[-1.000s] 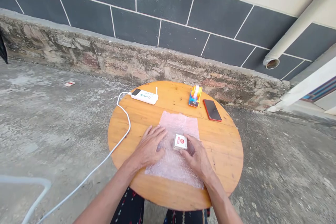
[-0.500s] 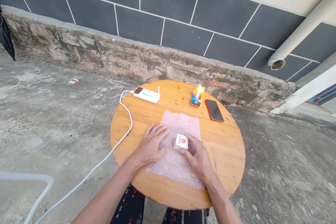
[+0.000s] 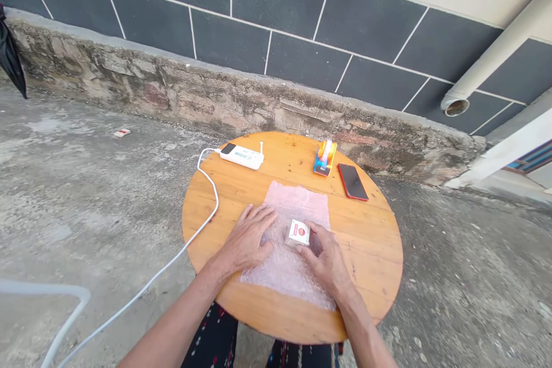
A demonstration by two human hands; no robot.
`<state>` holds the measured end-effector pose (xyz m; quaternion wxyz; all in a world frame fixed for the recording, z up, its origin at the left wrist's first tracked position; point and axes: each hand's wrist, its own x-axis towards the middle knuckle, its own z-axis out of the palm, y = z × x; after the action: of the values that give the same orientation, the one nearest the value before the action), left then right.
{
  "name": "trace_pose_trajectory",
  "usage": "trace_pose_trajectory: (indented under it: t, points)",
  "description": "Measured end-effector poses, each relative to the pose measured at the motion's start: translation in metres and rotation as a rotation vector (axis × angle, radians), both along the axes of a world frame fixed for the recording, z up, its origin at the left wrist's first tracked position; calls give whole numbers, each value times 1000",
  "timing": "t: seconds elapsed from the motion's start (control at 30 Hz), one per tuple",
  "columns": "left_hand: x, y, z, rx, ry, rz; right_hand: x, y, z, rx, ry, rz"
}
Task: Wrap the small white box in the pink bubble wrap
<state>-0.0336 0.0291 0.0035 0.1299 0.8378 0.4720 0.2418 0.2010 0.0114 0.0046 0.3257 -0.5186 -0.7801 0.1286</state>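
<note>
A small white box (image 3: 298, 233) with red print rests on a sheet of pinkish bubble wrap (image 3: 287, 282), which lies on the round wooden table. My right hand (image 3: 326, 259) has its thumb and fingers around the box's right side. Lying flat at the left edge of the wrap is my left hand (image 3: 248, 240), fingers stretched out, with nothing in it. Part of the box's right side is hidden by the right fingers.
Along the far part of the wooden table (image 3: 371, 247) are a white power strip (image 3: 242, 156) with its cable trailing left, an orange-and-blue tape dispenser (image 3: 324, 157) and a red-edged phone (image 3: 352, 181). A stone-based wall (image 3: 241, 98) stands behind the table.
</note>
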Motion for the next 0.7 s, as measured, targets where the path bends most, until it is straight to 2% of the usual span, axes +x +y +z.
trace_pose_trajectory:
  t: [0.5, 0.6, 0.7]
  points:
    - [-2, 1, -2, 12, -23, -12, -1, 0, 2, -62, 24, -5]
    - [-4, 0, -2, 28, -49, -20, 4, 0, 9, -59, 45, -1]
    - [-6, 0, -2, 42, -84, -20, 14, -9, 23, 8, 36, -6]
